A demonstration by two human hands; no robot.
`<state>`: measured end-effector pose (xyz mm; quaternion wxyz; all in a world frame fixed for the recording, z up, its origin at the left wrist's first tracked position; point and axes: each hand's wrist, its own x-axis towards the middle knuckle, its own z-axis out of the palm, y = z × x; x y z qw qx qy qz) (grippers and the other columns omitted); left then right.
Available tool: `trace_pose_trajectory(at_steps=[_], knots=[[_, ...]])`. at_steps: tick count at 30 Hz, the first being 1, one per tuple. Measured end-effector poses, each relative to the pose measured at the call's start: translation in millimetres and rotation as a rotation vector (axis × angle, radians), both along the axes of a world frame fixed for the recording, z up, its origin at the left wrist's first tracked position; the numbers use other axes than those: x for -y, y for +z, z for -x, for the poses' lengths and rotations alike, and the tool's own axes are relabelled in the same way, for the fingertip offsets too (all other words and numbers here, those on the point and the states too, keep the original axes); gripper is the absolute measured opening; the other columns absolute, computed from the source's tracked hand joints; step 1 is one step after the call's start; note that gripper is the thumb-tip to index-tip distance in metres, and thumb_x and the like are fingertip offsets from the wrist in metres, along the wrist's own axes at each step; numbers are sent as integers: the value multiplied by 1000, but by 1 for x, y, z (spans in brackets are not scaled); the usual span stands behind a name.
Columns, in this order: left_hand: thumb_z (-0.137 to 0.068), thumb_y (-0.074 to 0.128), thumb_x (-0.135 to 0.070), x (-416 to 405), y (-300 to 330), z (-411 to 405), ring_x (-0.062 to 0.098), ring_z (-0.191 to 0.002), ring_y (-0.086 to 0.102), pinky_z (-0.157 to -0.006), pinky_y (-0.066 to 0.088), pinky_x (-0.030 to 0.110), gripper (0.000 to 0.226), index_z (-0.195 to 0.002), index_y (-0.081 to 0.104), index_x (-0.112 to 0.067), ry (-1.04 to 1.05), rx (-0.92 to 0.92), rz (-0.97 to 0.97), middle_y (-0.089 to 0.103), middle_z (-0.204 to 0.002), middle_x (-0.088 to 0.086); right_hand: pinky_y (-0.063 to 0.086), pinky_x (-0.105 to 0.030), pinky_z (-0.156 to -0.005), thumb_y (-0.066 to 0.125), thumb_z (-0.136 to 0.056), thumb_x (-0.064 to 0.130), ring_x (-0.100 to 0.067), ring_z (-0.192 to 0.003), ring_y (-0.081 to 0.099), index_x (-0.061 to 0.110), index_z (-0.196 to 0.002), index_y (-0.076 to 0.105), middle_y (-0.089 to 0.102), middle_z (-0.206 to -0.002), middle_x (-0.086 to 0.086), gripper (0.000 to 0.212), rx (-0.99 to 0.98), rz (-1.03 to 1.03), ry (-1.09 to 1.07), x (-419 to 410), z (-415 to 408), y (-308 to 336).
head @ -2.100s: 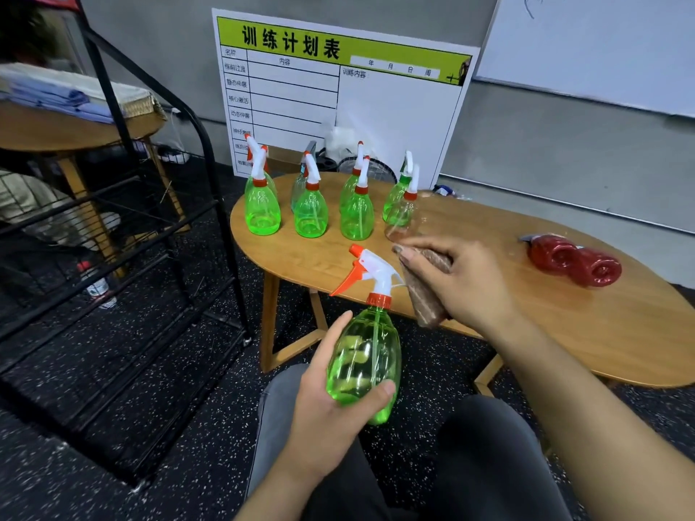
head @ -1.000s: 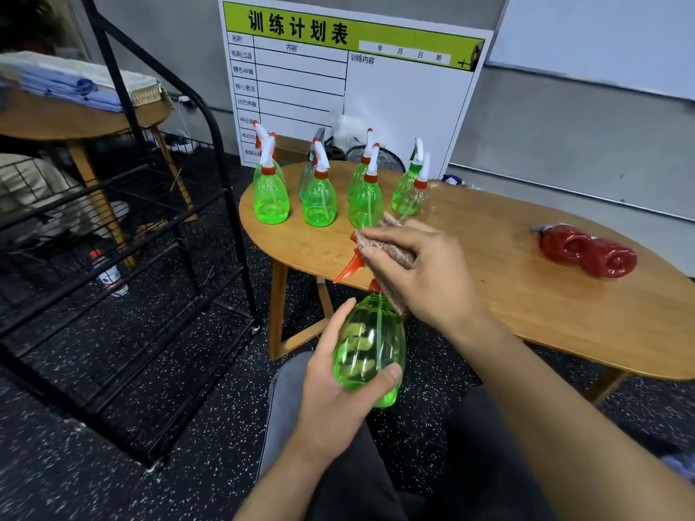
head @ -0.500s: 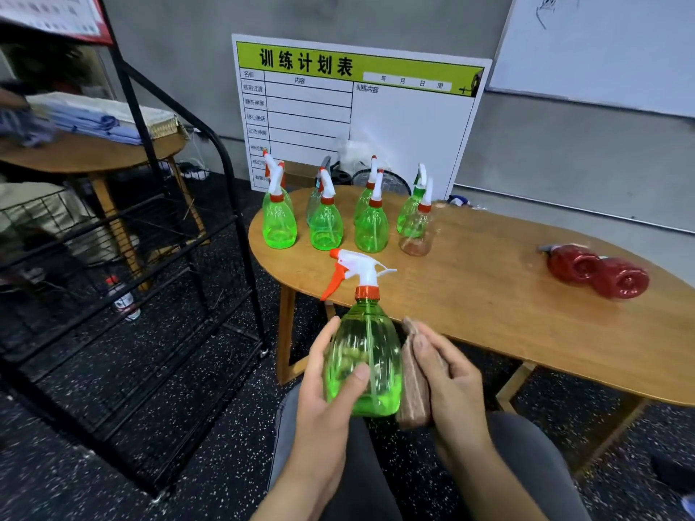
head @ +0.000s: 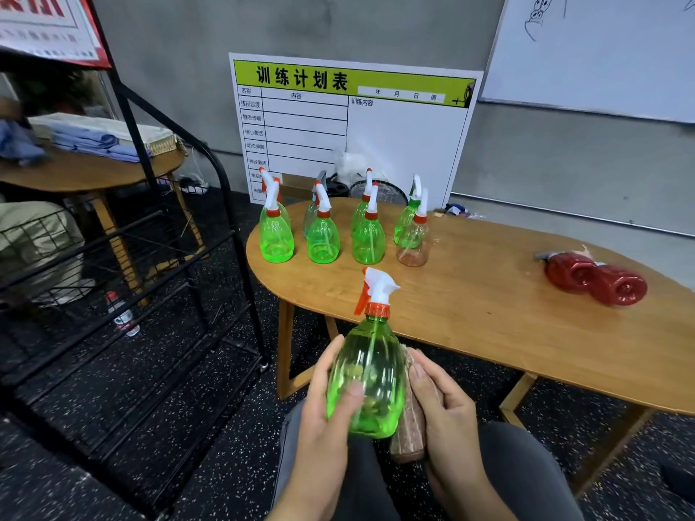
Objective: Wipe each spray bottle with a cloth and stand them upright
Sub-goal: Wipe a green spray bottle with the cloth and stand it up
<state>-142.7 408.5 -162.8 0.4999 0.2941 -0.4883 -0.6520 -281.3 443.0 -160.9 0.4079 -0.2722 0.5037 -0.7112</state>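
green spray bottle [head: 366,381]: upright, held | brown cloth [head: 411,426]: against its side

A gym or training room: speckled rubber floor [head: 210,464], a training-plan board [head: 349,129] against bare concrete, a whiteboard [head: 601,50], black metal rack [head: 180,257].
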Motion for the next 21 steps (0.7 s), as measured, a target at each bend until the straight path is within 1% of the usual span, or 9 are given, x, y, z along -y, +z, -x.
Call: trace_pose_trajectory(at_steps=[2, 6, 11, 14, 15, 17, 19, 20, 21], knots=[[-83, 69, -57, 1, -1, 0, 20, -137, 60, -115, 45, 52, 65, -146, 54, -50, 4, 17, 0, 62, -149, -5, 46, -53, -114, 72, -86, 24, -24, -128, 65, 24, -113, 81, 72, -131, -6, 28, -11, -2, -1, 1, 0, -1], [-88, 59, -62, 3, -7, 0, 19, -144, 53, -121, 37, 57, 62, -148, 54, -47, 18, 46, 17, 57, -155, -5, 44, -53, -115, 71, -86, 23, -22, -130, 63, 26, -112, 81, 72, -130, -5, 28, -30, 10, -11, 2, -1, -3], [-91, 54, -69, 6, -12, -2, 25, -149, 47, -124, 31, 61, 58, -146, 53, -53, 55, 83, 14, 54, -158, -6, 44, -52, -116, 71, -85, 24, -19, -133, 61, 27, -110, 82, 73, -131, -1, 27, -18, 30, -44, 0, -2, 1], [-90, 54, -71, 5, -9, -2, 21, -147, 50, -122, 35, 59, 57, -143, 57, -52, 13, 69, -1, 55, -156, -9, 43, -51, -117, 72, -85, 26, -15, -134, 60, 32, -107, 83, 73, -128, 6, 26, -66, 50, -57, -2, -3, 6], [-87, 56, -77, 3, -6, -2, 19, -146, 50, -122, 36, 58, 61, -142, 57, -53, -5, 60, -4, 55, -156, -11, 43, -50, -118, 72, -85, 25, -12, -134, 59, 34, -105, 83, 74, -127, 9, 25, -79, 59, -59, -2, -4, 8], [-76, 64, -87, 1, -3, -1, 17, -144, 52, -120, 41, 53, 76, -144, 55, -53, -27, 62, 20, 56, -154, -13, 43, -49, -118, 72, -84, 24, -7, -133, 59, 34, -105, 83, 74, -124, 14, 25, -107, 75, -59, -3, -6, 10], [-67, 79, -81, -2, 0, 1, 15, -137, 59, -110, 52, 39, 92, -147, 53, -44, -19, 58, 45, 62, -148, -12, 42, -48, -118, 72, -84, 23, -3, -132, 59, 31, -105, 84, 74, -122, 17, 25, -121, 81, -53, -4, -6, 10], [-66, 84, -76, -3, 0, 1, 16, -135, 62, -105, 55, 35, 93, -147, 53, -41, -6, 58, 51, 65, -145, -11, 42, -48, -118, 72, -84, 23, -3, -132, 59, 29, -106, 84, 74, -122, 16, 25, -119, 82, -53, -5, -6, 9], [-69, 86, -70, -4, 1, 2, 17, -133, 63, -105, 55, 36, 87, -145, 55, -42, 7, 57, 61, 66, -143, -10, 42, -49, -118, 72, -85, 22, -3, -132, 59, 27, -106, 84, 75, -122, 15, 25, -113, 80, -58, -4, -4, 9]])
